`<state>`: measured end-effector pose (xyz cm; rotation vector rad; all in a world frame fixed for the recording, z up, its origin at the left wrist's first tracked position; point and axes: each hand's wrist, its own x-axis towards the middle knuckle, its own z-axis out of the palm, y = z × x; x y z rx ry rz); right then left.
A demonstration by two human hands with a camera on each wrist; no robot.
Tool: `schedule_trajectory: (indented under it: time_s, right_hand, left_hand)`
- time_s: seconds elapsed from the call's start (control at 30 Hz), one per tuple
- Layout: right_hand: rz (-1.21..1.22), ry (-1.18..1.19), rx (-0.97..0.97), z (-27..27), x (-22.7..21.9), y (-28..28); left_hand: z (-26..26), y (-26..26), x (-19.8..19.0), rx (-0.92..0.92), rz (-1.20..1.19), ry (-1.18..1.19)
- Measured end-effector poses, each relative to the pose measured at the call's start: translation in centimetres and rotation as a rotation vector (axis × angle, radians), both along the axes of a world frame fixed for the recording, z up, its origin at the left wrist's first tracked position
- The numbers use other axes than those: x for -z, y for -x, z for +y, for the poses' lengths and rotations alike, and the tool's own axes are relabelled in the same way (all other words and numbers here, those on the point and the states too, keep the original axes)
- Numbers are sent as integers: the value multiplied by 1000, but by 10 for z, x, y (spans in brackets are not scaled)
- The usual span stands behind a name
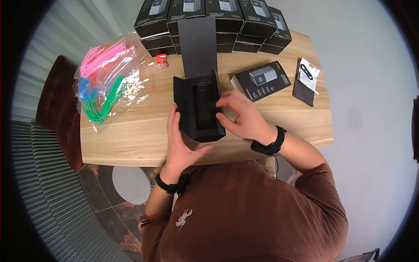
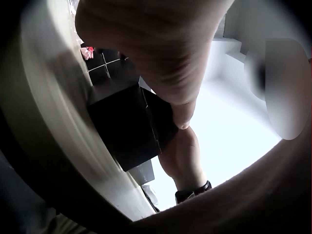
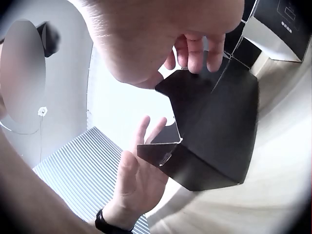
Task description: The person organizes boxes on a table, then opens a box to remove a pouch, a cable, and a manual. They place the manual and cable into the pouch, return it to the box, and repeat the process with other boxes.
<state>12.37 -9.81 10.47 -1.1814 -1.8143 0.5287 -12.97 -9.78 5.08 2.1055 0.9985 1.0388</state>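
An unlidded black box point(image 1: 204, 107) stands on the table, its long lid flap raised at the far side and a side flap spread left. Inside lies a dark insert with a long recess. My left hand point(image 1: 180, 146) rests along the box's left side, fingers straight, thumb stretched past the near corner. My right hand point(image 1: 245, 117) touches the right edge with bent fingertips and thumb. In the right wrist view, the fingertips of my right hand point(image 3: 170, 39) meet the top edge of the black box point(image 3: 214, 117), and my left hand point(image 3: 141, 180) is across from it.
Stacked black boxes point(image 1: 226, 12) line the far edge. A closed printed box point(image 1: 264, 80) lies right, beside a dark sleeve point(image 1: 302, 92) with a white packet and black cable. Plastic bags point(image 1: 114, 72) of pink, blue and green strips lie left; a small red item point(image 1: 162, 61) is near the stack.
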Motion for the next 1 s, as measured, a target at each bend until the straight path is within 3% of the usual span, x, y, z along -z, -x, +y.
schedule_trajectory:
  time_s: [0.17, 0.23, 0.37, 0.47, 0.67, 0.77, 0.87, 1.0]
  right_hand:
    - [-86, 155, -112, -1, 1, 3]
    - [-124, 112, -108, -1, 8, 4]
    - [-95, 293, -79, -4, -2, 4]
    - [-119, 111, -118, 0, 7, 1]
    - [-65, 168, -201, 12, -2, -14]
    - [83, 287, -48, 43, 4, -26]
    - [176, 392, 155, 82, -23, -28]
    - [431, 438, 194, 126, -46, -18]
  left_hand:
    - [4, -6, 8, 23, -93, 31]
    - [5, -11, 6, 76, -123, 61]
    - [4, -20, -11, 136, 168, -65]
    - [8, -25, -16, 169, 355, -218]
    - [15, -16, -6, 160, 215, -128]
    - [16, -19, -7, 140, 140, -73]
    - [17, -19, -7, 148, 140, -92]
    - [22, -15, -8, 226, 124, -116]
